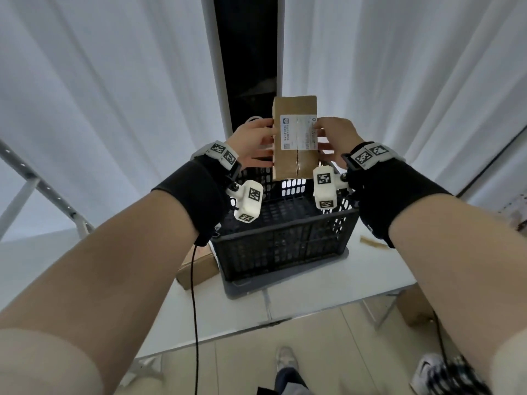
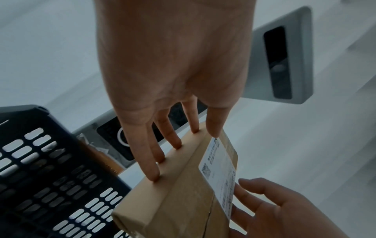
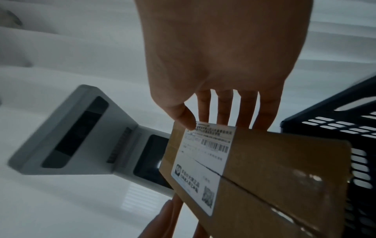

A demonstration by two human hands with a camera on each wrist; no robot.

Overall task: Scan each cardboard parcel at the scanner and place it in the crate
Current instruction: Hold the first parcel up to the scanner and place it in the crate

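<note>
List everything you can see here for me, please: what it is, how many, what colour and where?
Cardboard parcel: one, brown with a white label, held upright above the crate, in front of the scanner.
Scanner: one, grey with dark windows, standing behind the crate.
Crate: one, black, perforated, on the table.
Table: one, white, under the crate.
Second parcel: one, brown, on the table left of the crate, partly hidden.
Curtain: white, behind everything.
Wrist cameras: two, white with black markers, on black wristbands.
Shoes: two, pale, on the floor.
Hands: left hand and right hand, gripping the parcel's sides.
</note>
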